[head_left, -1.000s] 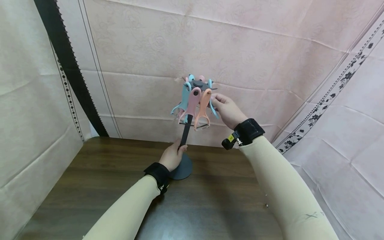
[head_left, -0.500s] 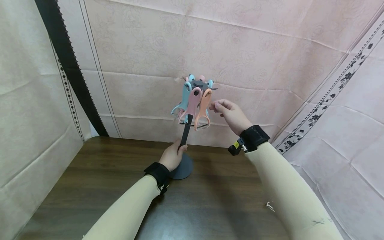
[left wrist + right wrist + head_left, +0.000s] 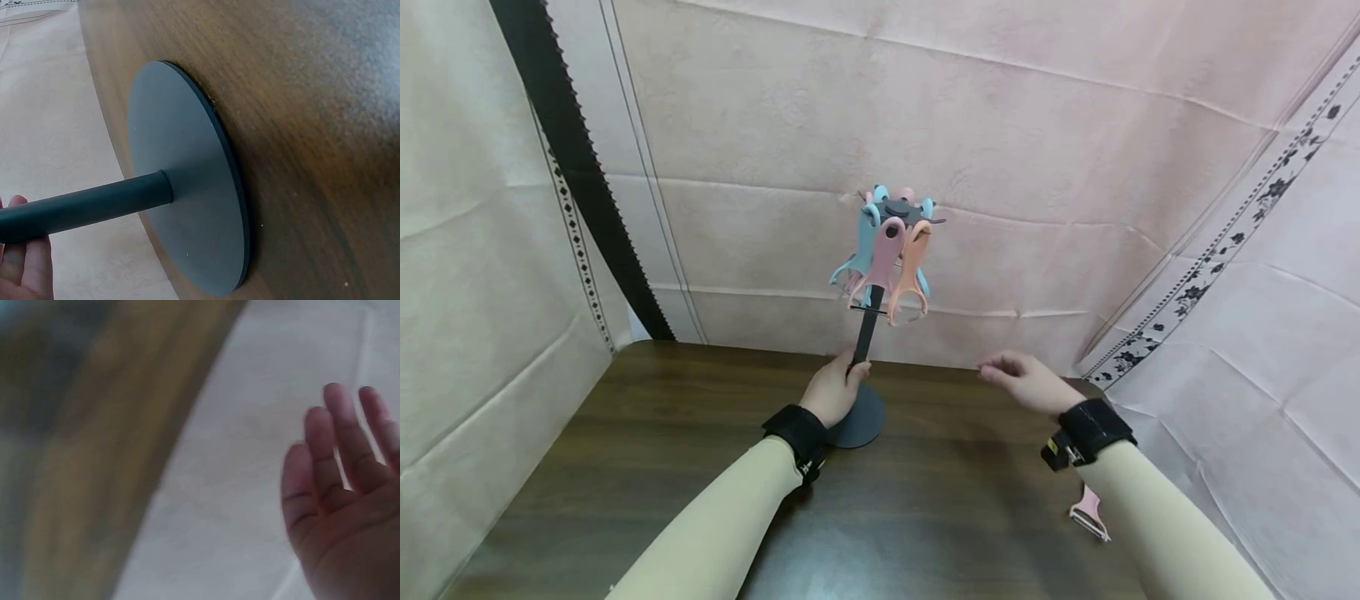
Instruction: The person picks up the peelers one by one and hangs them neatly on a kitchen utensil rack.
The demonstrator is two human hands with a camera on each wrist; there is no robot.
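Note:
In the head view, my left hand (image 3: 831, 390) grips the pole (image 3: 867, 325) of a dark grey stand, whose round base (image 3: 867, 421) rests on the table. Y-shaped peelers hang from hooks round its top: a pink peeler (image 3: 883, 257) and an orange peeler (image 3: 912, 260) in front, a blue peeler (image 3: 862, 242) to the left, others partly hidden behind. The left wrist view shows fingers (image 3: 39, 265) curled round the pole. My right hand (image 3: 1026, 383) is in the air to the right of the stand, fingers relaxed and holding nothing.
On the wooden table (image 3: 940, 517), another pink peeler (image 3: 1090, 510) lies at the right, partly covered by my right forearm. Pale cloth (image 3: 760, 117) hangs behind the table and at both sides.
My right hand has let go of a blue peeler on the stand's right side and moved down and right. The peeler on the table has come into view. My left hand keeps its hold.

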